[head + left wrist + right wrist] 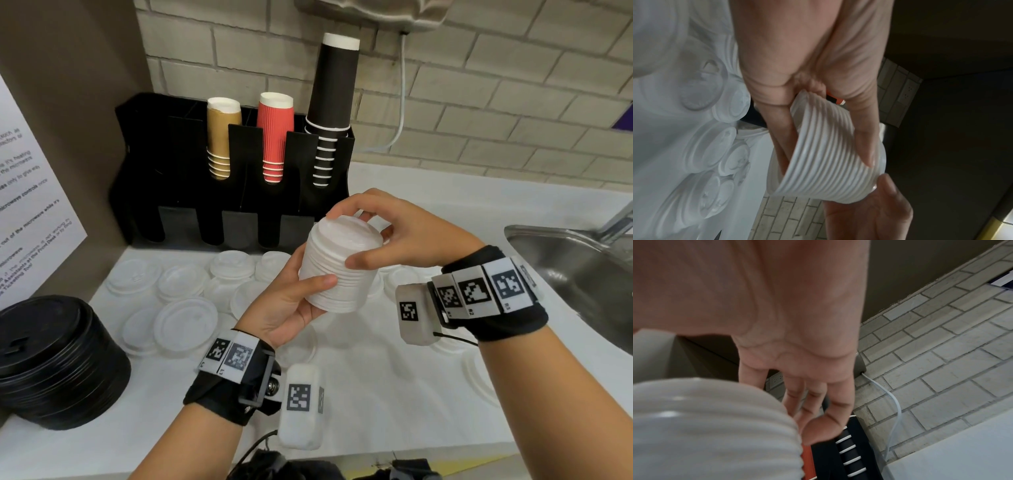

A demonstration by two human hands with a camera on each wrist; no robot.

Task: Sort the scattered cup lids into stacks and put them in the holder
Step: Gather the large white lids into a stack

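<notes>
My left hand [284, 305] cups the white lid stack [339, 267] from seven o'clock; my right hand [390, 233] clasps its top from two o'clock.

Sink [565, 260]: steel, right edge of frame.
Cable [401, 102]: white, hanging down the brick wall, upper centre.
Printed notice [30, 192]: far left.

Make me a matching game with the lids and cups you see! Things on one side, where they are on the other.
Things:
1. white lid stack
2. black lid stack
3. red cups
4. clear lids

Places:
A. in the black holder
B. scattered flat on the white counter
C. held between the left hand and the right hand
D. standing at the counter's left edge

Pairs: 1-C, 2-D, 3-A, 4-B
</notes>
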